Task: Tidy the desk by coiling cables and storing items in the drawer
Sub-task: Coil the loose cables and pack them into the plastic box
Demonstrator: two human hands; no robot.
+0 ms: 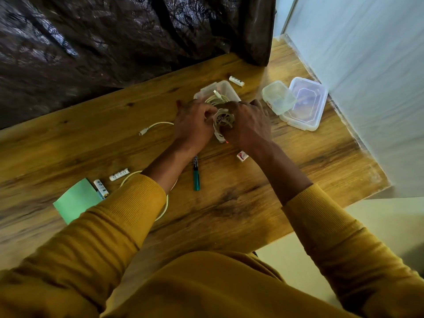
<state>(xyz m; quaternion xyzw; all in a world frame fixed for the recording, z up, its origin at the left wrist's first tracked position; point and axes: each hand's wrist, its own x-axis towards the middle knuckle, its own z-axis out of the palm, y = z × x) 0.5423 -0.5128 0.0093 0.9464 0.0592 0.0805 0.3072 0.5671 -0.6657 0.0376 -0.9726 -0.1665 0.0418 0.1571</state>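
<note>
Head view is looking down on both hands meeting mid-surface: the left hand (195,125) and the right hand (246,125) are each curling fingers round a small coil of white cable (223,120), gripping it between them. Just behind them a clear tub (226,88) is sitting with more white cable and a plug end inside. A loose cable end (151,128) is trailing left of the left hand. Off to the right, a small tub (278,97) and a clear lid (305,104) are crowding the surface's (286,171) right edge, beside the white wall. Nearer the body, a teal marker (196,174) is lying between the forearms, batteries (119,175) and a green note (76,199) are sitting by the left sleeve. Open wood is showing toward the near right corner.
</note>
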